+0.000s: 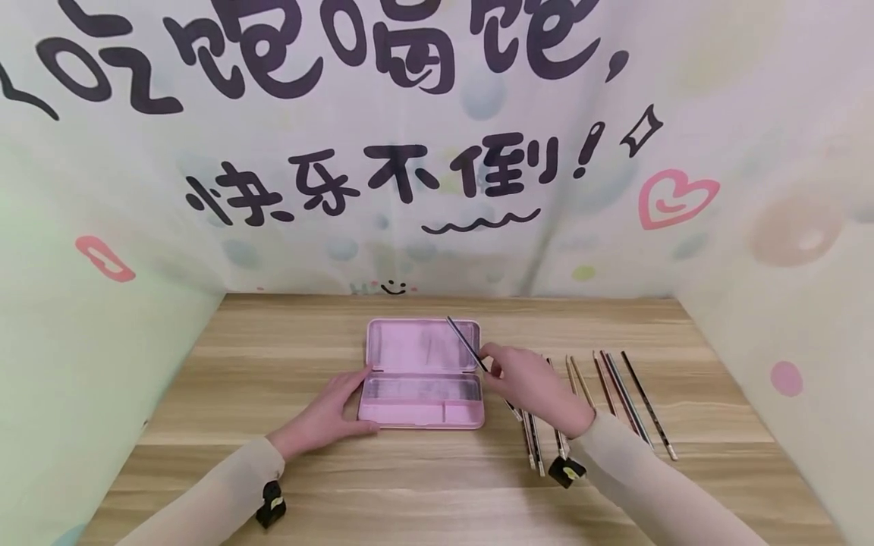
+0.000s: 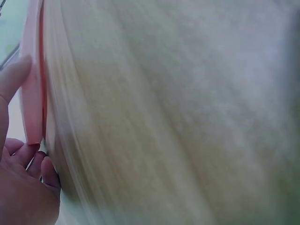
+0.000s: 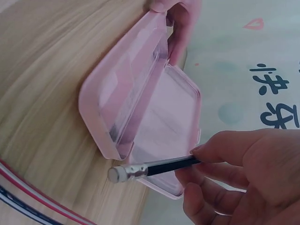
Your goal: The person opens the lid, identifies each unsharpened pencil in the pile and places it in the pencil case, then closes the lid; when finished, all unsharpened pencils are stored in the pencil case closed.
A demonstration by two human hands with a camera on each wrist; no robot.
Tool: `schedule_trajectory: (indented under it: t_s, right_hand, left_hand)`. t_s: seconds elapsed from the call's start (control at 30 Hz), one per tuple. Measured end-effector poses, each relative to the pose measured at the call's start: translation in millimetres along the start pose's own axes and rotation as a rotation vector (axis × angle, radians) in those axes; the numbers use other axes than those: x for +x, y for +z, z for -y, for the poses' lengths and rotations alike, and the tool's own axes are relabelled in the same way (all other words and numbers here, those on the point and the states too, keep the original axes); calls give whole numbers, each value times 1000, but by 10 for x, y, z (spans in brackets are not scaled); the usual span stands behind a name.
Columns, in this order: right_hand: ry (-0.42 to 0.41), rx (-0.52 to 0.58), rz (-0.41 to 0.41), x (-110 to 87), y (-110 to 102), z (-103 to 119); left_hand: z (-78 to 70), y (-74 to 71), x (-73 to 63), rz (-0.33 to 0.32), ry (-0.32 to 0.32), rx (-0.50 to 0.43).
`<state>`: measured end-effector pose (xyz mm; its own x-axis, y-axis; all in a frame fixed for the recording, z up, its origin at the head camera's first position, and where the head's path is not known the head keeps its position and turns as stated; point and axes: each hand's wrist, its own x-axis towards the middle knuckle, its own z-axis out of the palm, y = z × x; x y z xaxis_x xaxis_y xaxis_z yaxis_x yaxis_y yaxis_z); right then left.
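A pink pencil case (image 1: 421,413) lies open on the table, its lid folded back toward the wall. My left hand (image 1: 326,415) holds the case's left side, thumb at the near corner and fingers near the hinge; the left wrist view shows this thumb (image 2: 16,77) against the pink wall. With thumb and fingers, my right hand (image 1: 536,383) pinches a dark pencil (image 1: 467,343) at the case's right side. One end of the pencil reaches over the lid. Its metal-banded eraser end (image 3: 126,172) sticks out of the fingers in the right wrist view.
Several loose pencils (image 1: 649,404) lie on the wood-grain table (image 1: 273,334) to the right of the case, some partly behind my right hand and forearm. A printed white curtain (image 1: 382,258) rises behind the table and along both sides.
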<state>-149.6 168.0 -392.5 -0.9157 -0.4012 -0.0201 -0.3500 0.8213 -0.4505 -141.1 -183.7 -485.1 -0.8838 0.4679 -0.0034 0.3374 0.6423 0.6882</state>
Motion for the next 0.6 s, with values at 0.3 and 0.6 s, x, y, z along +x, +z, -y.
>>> schedule_trajectory:
  t_s: [0.3,0.6]
  right_hand:
    - [-133,-43,16,182,29,76]
    - [-142,-86,29,396,115,154]
  left_hand:
    - [-3,48,-26,-15,-8,0]
    - [7,10,14,-14,-10,-20]
